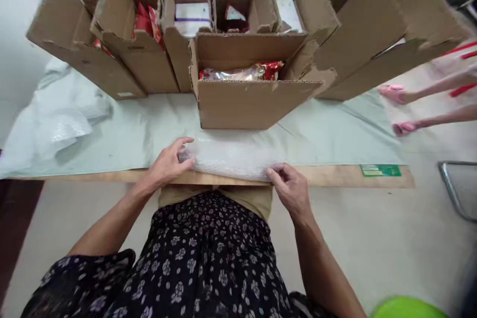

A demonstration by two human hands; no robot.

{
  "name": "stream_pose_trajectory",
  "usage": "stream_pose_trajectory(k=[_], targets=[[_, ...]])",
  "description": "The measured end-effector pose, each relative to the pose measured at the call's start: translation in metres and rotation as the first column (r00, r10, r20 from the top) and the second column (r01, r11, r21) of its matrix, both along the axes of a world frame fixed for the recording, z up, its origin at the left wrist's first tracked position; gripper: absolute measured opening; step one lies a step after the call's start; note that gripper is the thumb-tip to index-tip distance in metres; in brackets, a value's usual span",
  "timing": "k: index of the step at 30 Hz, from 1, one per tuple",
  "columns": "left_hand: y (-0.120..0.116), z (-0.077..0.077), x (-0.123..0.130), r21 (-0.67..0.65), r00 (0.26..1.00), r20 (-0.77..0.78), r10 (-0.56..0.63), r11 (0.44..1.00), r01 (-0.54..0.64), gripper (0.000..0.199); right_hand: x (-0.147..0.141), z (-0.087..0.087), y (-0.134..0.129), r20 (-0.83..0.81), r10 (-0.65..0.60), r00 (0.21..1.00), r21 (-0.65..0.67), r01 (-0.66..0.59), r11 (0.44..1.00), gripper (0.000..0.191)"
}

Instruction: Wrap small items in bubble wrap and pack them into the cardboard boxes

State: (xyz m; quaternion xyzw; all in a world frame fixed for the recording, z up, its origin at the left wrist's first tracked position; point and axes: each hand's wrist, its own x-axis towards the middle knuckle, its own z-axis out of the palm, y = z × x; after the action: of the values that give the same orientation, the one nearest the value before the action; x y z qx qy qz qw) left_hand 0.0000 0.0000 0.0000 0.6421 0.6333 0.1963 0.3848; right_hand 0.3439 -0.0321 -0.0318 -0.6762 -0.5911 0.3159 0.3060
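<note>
A long bundle of clear bubble wrap (233, 159) lies along the front edge of the table, just ahead of my waist. Its left end sits between the thumb and fingers of my left hand (171, 161), which curve around it. At the other end, my right hand (292, 189) pinches the plastic with the thumb on top and the fingers curled. Whatever may be inside the wrap is too blurred to make out. Directly beyond it stands an open cardboard box (242, 104) with red and clear packets (242, 72) inside.
Several tall open cartons (137, 59) line the back, holding red packets and white boxes (192, 17). More bubble wrap (67, 109) is heaped at the left on the pale green cloth (126, 129). A green card (380, 170) lies at the right edge. Another person's feet (404, 128) show at right.
</note>
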Motion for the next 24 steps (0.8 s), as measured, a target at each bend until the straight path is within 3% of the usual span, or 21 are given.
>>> stream_pose_trajectory(k=[5, 9, 14, 17, 19, 24], targets=[[0.004, -0.008, -0.002, 0.022, 0.998, -0.056, 0.002, 1.000, 0.000, 0.065, 0.004, -0.002, -0.002, 0.005, 0.024, 1.000, 0.109, -0.025, 0.994, 0.032], [0.007, -0.009, 0.010, 0.022, 0.957, -0.289, 0.000, 1.000, 0.007, 0.060, -0.001, -0.014, -0.003, 0.189, -0.007, 0.982, 0.194, -0.030, 0.980, 0.028], [0.002, -0.008, 0.015, 0.106, 0.852, -0.521, 0.056, 0.994, -0.001, 0.057, 0.002, -0.016, -0.003, 0.374, -0.030, 0.927, 0.184, -0.042, 0.982, 0.030], [0.000, -0.009, 0.012, 0.139, 0.823, -0.560, 0.097, 0.990, -0.022, 0.055, 0.004, -0.013, 0.007, 0.410, 0.004, 0.912, 0.157, -0.075, 0.985, 0.042], [0.001, -0.010, 0.012, 0.120, 0.816, -0.570, 0.096, 0.992, -0.033, 0.043, 0.002, -0.012, 0.020, 0.445, 0.034, 0.895, 0.150, -0.111, 0.982, 0.047], [0.005, -0.015, 0.018, 0.095, 0.841, -0.539, 0.042, 0.995, 0.011, 0.014, -0.008, -0.015, 0.044, 0.466, 0.136, 0.874, 0.122, -0.216, 0.969, 0.025]])
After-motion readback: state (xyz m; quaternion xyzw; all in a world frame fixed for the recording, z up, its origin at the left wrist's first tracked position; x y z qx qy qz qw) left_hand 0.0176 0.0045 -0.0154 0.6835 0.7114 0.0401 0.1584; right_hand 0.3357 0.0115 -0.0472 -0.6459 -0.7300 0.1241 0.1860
